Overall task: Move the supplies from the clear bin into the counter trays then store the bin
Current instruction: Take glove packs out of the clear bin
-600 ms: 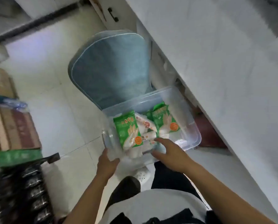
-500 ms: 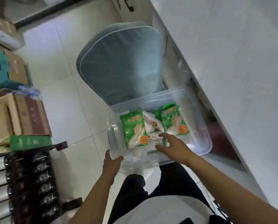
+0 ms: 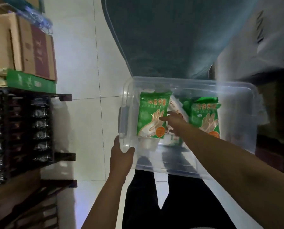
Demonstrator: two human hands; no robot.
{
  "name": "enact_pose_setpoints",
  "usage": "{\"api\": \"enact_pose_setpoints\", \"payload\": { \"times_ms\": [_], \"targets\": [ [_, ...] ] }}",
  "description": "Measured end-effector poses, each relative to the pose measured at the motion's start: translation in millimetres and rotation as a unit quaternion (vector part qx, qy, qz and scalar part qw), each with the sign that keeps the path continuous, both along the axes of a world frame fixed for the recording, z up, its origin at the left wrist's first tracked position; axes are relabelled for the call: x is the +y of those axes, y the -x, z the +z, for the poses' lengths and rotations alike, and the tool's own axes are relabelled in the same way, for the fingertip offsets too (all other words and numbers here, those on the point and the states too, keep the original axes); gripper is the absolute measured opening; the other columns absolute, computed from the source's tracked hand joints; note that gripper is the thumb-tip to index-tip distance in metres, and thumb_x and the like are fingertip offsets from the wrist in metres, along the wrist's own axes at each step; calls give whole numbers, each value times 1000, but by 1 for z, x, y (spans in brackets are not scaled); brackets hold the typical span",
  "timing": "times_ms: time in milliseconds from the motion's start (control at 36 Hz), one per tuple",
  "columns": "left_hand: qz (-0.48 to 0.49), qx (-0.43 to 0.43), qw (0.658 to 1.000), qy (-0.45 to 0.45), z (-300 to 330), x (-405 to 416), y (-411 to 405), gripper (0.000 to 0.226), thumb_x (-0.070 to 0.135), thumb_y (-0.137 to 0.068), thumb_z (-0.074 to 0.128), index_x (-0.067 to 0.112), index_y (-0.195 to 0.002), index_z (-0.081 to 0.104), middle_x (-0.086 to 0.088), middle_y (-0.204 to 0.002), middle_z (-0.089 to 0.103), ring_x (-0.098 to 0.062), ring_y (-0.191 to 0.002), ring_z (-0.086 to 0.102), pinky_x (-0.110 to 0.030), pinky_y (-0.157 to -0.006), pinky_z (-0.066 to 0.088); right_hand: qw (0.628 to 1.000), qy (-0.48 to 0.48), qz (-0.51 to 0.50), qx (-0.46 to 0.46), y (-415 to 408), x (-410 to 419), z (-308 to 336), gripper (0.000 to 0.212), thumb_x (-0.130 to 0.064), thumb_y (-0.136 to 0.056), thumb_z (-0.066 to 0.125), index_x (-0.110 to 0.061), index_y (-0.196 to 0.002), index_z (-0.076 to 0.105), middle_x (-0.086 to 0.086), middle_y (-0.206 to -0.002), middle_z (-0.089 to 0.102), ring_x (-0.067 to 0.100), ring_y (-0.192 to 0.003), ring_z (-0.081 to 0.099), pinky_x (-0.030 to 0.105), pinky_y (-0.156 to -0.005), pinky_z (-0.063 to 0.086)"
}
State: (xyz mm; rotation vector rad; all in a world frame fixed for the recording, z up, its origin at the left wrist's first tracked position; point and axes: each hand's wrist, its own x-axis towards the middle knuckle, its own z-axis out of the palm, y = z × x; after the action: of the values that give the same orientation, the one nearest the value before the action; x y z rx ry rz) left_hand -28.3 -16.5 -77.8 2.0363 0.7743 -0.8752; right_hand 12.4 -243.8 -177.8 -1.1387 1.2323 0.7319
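Head view: clear bin (image 3: 237,90) holds two green glove packets (image 3: 152,116).

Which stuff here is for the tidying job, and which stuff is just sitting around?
For the job:
clear bin
left glove packet
right glove packet
left hand, gripping the bin's corner
right hand, reaching inside the bin

Just sitting around:
cardboard box
green box
dark rack
blue-grey cushion

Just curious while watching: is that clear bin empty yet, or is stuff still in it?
Not empty. The clear bin still holds two green glove packets and some white items.
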Motion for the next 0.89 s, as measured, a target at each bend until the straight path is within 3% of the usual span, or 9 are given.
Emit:
{"api": "enact_pose_setpoints", "payload": {
  "times_ms": [83, 167, 194, 250, 278, 417, 583, 778, 889],
  "targets": [
    [13, -8, 1000, 15, 0, 2, 4, 73, 19, -91, 62, 38, -152, 28, 2, -152, 40, -15, -133, 42, -28, -98, 34, 998, 53, 24, 31, -6, 8, -15, 39, -16, -88, 71, -6, -123, 57, 9, -102, 60, 22, -85, 59, 43, -83, 57],
    [22, -11, 999, 23, 1, 2, 6, 71, 19, -90, 63, 39, -150, 32, 1, -147, 44, -14, -125, 45, -27, -95, 35, 996, 81, 44, 3, -7, 9, -19, 37, -15, -95, 59, 1, -128, 57, -3, -82, 50, 5, -78, 52, 6, -68, 50],
    [24, -13, 999, 26, 1, 3, 5, 70, 19, -90, 63, 40, -149, 33, 1, -146, 45, -12, -122, 45, -27, -94, 35, 996, 76, 36, -1, -8, 9, -20, 30, -14, -96, 56, 1, -122, 61, -1, -84, 52, 5, -81, 54, 5, -70, 50],
    [31, -15, 999, 35, 0, 5, 3, 69, 19, -90, 64, 41, -148, 34, 1, -146, 45, -13, -124, 45, -27, -94, 35, 998, 47, 37, 13, -10, 12, -17, 8, -12, -97, 57, -8, -98, 63, 10, -100, 62, 22, -96, 62, 32, -89, 56],
    [34, -14, 998, 41, 1, 6, 2, 69, 19, -89, 64, 41, -148, 35, 0, -148, 44, -15, -130, 44, -28, -96, 35, 999, 26, 21, 20, -10, 13, -15, 6, -9, -96, 57, -11, -91, 60, 12, -103, 64, 26, -96, 64, 41, -85, 56],
    [40, -13, 998, 51, 13, 10, -3, 68, 22, -90, 62, 35, -150, 34, -1, -151, 43, -14, -128, 46, -30, -94, 37, 998, 14, -62, 2, 1, 10, 15, 31, 5, -89, 60, -6, -117, 55, 16, -107, 69, 25, -80, 69, 35, -57, 56],
    [5, -83, 994, 67, 50, 19, -6, 71, 19, -92, 63, 34, -152, 30, 0, -154, 39, -17, -137, 39, -33, -105, 37, 993, 68, -36, -91, 15, 20, 76, 41, 5, -84, 68, -9, -122, 60, 19, -107, 68, 32, -91, 69, 55, -83, 59],
    [-49, -86, 978, 182, 96, 42, -15, 64, 24, -88, 72, 33, -145, 43, 7, -140, 48, -11, -127, 46, -27, -91, 38, 977, 65, -41, -197, 47, 36, 180, 26, 8, -82, 70, -17, -86, 65, 1, -66, 66, 17, -67, 65, 34, -54, 56],
    [-86, -32, 958, 271, 122, 59, -18, 70, 37, -83, 76, 37, -145, 43, 6, -143, 49, -15, -131, 49, -37, -105, 41, 967, 28, -40, -251, 74, 48, 237, 26, 4, -83, 70, -1, -107, 63, 11, -81, 58, 24, -77, 65, 35, -58, 55]
  ]
}}
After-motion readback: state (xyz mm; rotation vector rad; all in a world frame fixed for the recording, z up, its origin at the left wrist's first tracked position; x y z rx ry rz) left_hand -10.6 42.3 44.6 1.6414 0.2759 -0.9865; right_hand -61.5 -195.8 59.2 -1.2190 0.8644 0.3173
